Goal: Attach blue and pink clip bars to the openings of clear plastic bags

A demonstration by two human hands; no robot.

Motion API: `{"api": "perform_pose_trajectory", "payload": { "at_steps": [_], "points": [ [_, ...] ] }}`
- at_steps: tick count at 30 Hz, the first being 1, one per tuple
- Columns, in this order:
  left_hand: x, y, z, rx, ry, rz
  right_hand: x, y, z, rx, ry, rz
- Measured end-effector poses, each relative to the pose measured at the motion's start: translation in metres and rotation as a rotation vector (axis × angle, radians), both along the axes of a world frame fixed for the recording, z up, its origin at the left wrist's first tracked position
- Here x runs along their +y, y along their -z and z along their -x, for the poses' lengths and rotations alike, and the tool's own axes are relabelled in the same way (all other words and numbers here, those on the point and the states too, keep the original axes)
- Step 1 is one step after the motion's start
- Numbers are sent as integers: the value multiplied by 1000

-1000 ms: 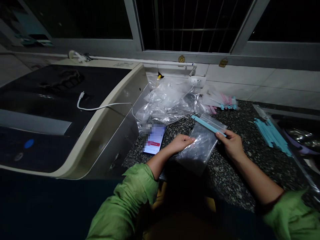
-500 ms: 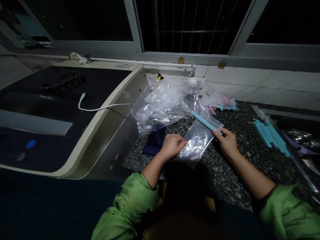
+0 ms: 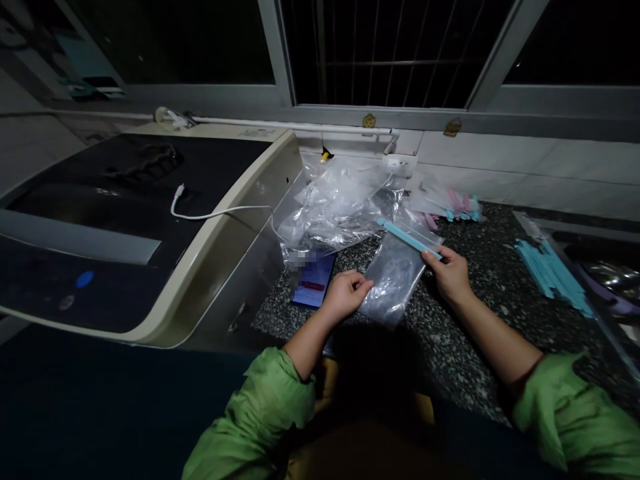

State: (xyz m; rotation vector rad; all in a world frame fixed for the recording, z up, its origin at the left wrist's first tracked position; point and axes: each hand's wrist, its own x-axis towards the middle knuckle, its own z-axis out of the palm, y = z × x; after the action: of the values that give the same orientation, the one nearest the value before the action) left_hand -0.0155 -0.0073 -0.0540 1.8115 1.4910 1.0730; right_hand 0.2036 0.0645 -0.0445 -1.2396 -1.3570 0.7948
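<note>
A clear plastic bag lies tilted over the speckled counter between my hands. Across its upper end runs a long light blue bag-sealing clip. My right hand pinches the near right end of this clip between thumb and fingers, at the bag's corner. On the bag's left edge, lower down, my left hand has thumb and fingertips closed on the plastic. Whether the clip is fastened around the bag or only rests on it, I cannot tell.
A phone with a lit screen lies left of my left hand. Behind are crumpled clear bags and a bag of pink and blue clips. More blue clips lie right, near a sink. A washing machine stands left, a white cable across it.
The view has shifted slightly left. Against the counter, both hands, the bag and the clip have moved a little left. The phone's screen looks brighter now. Both grips look the same.
</note>
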Motion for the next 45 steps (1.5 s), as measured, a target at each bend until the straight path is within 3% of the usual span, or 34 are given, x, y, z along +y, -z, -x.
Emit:
{"api": "perform_pose_trajectory", "payload": {
  "at_steps": [4, 10, 17, 22, 32, 39, 45],
  "points": [
    [0, 3, -3, -134, 104, 113, 1, -1, -7, 26, -1, 3],
    [-2, -2, -4, -164, 200, 286, 0, -5, -13, 31, -7, -5],
    [-3, -5, -6, -183, 225, 320, 0, -10, -17, 64, -5, -12],
    [5, -5, -9, -381, 287, 346, -1, -8, -17, 33, -128, 9],
    [46, 7, -43, -898, 42, 292, -9, -5, -8, -27, -294, 146],
    [42, -1, -37, -926, -5, 291, -11, -6, -3, -54, -329, 198],
    [42, 4, -34, -913, -122, 169, -15, -6, 1, 2, -388, 291]
  ]
}}
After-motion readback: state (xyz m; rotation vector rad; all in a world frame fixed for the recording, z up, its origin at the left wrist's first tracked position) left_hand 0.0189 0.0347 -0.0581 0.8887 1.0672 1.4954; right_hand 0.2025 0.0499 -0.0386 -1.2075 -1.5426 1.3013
